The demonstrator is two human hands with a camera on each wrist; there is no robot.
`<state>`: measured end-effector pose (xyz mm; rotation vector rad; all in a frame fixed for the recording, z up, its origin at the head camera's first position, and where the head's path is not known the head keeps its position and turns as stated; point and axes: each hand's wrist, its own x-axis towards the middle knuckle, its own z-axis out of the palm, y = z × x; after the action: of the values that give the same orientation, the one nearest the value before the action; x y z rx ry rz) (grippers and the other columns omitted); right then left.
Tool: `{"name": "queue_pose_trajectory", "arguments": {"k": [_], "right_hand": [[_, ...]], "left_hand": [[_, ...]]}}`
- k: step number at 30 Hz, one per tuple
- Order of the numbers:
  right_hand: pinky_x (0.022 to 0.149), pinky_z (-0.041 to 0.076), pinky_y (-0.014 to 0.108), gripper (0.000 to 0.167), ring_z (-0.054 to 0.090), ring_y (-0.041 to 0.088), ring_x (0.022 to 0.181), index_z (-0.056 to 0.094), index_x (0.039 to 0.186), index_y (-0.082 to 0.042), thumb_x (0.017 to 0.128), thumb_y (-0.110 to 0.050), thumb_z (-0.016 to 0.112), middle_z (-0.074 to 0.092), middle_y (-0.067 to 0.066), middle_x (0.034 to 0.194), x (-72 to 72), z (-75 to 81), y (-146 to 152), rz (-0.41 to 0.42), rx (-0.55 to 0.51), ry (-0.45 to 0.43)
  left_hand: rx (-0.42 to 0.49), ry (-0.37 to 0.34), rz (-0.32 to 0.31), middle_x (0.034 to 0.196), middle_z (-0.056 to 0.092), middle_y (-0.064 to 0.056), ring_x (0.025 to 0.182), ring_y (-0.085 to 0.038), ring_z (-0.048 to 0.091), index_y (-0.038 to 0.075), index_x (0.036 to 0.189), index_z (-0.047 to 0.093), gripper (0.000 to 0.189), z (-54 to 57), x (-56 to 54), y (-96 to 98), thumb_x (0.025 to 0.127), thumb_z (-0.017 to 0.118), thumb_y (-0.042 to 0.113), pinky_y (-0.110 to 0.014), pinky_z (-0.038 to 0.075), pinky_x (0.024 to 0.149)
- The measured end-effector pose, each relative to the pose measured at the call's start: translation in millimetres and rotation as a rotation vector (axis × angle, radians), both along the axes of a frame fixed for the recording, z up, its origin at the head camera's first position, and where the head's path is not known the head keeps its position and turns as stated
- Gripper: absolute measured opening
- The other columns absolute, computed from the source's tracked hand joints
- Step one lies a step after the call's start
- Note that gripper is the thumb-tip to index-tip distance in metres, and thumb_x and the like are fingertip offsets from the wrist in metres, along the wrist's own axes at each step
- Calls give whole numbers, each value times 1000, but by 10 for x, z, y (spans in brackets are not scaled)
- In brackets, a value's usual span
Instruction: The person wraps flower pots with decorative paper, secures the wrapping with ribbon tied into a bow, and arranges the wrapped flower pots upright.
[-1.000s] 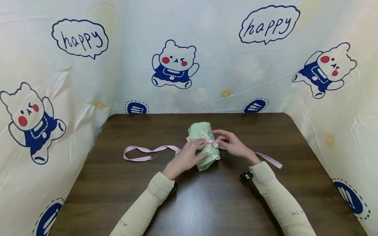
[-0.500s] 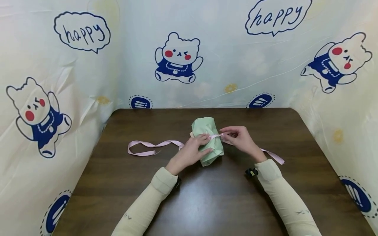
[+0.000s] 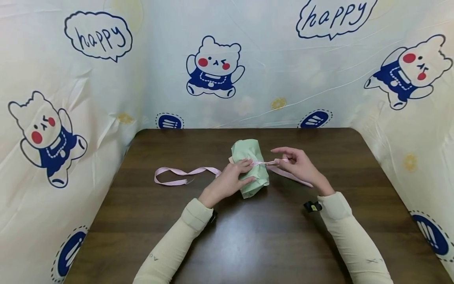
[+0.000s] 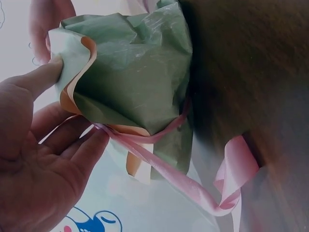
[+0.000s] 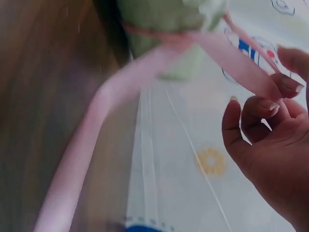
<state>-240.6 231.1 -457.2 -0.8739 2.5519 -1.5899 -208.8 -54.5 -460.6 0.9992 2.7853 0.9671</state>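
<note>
A parcel (image 3: 245, 148) wrapped in light green paper lies on the table, with a pink ribbon (image 3: 289, 174) around its middle. My left hand (image 3: 230, 176) rests on the parcel with its fingers over the ribbon. In the left wrist view, the thumb (image 4: 46, 75) presses a folded paper edge, and the fingertips touch where the ribbon strands cross. To the right of the parcel, my right hand (image 3: 301, 165) pinches ribbon drawn taut from the parcel. In the right wrist view, thumb and fingers hold this strand (image 5: 241, 67), while another ribbon tail (image 5: 77, 150) hangs apart.
The dark wooden table (image 3: 227, 244) has a rounded far edge. A long ribbon tail (image 3: 177, 172) curls across it on the left. A pale cloth (image 3: 269, 59) with printed bears and lettering surrounds the table at the back and sides.
My right hand has moved right, away from the parcel, pulling the ribbon out into a straight strand. The right ribbon tail has shifted toward the parcel. My left hand stays on the parcel.
</note>
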Motion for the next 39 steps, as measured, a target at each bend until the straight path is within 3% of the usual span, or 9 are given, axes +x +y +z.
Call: {"name": "queue_pose_trajectory", "arguments": {"k": [2,6,16,22,25,28,31,34,39], "right_hand": [[52,35,28,26,39,14,58,70,124,-8,98,-12,68,43,4,66,-4,7,113,-26,36,-25],[51,36,26,22,42,14,59,73,118,-6,98,-13,69,55,11,72,-18,-13,375,-74,105,-69],[62,48,23,23,56,18,75,75,115,-8,99,-23,69,74,11,100,22,-97,971,-201,224,-41],[60,45,23,21,53,12,71,76,111,-3,100,-19,67,73,17,96,73,-101,1218,-261,274,-13],[59,44,25,21,51,12,68,75,110,2,100,-14,65,71,17,89,58,-105,1308,-293,365,-15],[67,52,33,30,58,18,75,69,118,9,101,-15,63,71,19,95,17,-95,1299,-244,523,-63],[86,56,50,43,67,34,96,59,130,14,103,-20,60,68,28,115,-37,-67,1134,-140,596,-99],[96,51,58,45,65,41,112,58,134,13,103,-20,62,64,31,128,-61,-31,836,-69,514,-88],[94,55,51,40,68,28,105,67,128,1,96,-22,72,72,15,118,-55,-27,266,87,388,-74]], "left_hand": [[-7,-2,-9,150,53,-13,145,-27,43,3,142,58,55,-1,-7,-9,97,71,31,-40,37,118],[-9,7,-33,148,54,-14,145,-27,44,2,141,57,55,-7,-28,-24,96,72,30,-39,36,118],[-6,16,-81,148,54,-15,144,-28,45,2,141,57,55,-3,-68,-45,96,73,28,-42,36,118],[-19,14,-100,150,52,-14,145,-27,44,3,142,56,55,-14,-88,-49,96,73,28,-42,36,118],[-8,12,-108,150,52,-15,145,-28,44,3,142,56,55,-10,-94,-51,96,72,28,-43,36,118],[0,19,-104,148,54,-15,144,-28,45,2,141,57,55,-12,-99,-68,96,73,28,-44,37,117],[8,30,-87,145,57,-13,143,-27,46,3,140,59,54,-16,-102,-91,95,74,28,-44,38,117],[26,36,-80,144,58,-13,142,-26,48,4,140,60,54,-24,-107,-103,94,75,29,-43,38,117],[72,34,-100,147,57,-11,142,-21,48,6,141,59,56,-76,-146,-112,94,75,31,-38,38,117]]}}
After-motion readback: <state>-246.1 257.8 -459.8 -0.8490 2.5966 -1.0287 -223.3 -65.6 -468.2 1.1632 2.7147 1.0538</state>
